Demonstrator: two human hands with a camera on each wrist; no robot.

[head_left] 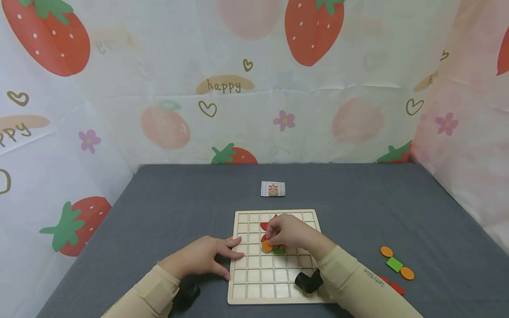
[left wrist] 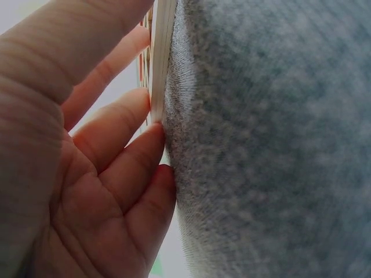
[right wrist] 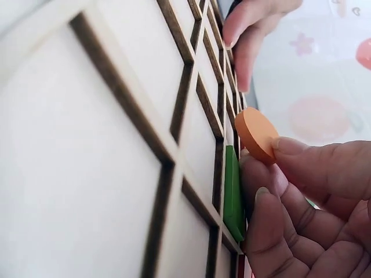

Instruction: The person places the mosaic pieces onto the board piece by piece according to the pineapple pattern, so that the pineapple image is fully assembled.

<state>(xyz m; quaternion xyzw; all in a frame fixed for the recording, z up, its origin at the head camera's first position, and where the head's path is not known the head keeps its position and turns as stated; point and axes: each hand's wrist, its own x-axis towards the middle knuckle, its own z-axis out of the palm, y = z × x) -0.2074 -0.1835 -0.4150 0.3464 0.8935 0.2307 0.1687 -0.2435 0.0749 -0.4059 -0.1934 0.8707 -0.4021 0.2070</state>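
My right hand (head_left: 292, 232) pinches an orange disc (right wrist: 258, 134) between thumb and fingertips, tilted close over the wooden grid board (head_left: 254, 289). Beside the disc, a green square tile (right wrist: 233, 194) sits in one of the board's cells. Red pieces (head_left: 263, 226) lie in cells near the far side, partly hidden by the right hand. At the board's left edge, my left hand (head_left: 203, 256) rests with its fingers spread, fingertips on the rim. In the left wrist view those fingers (left wrist: 139, 156) touch the board's side (left wrist: 162, 63) just above the grey cloth.
Right of the board lie two orange discs (head_left: 386, 251), a green tile (head_left: 394, 264) and red pieces (head_left: 397, 288). A small card (head_left: 273, 189) with a printed grid pattern lies beyond the board. Grey cloth (head_left: 191, 194) covers the table; printed curtains (head_left: 310, 88) stand behind it.
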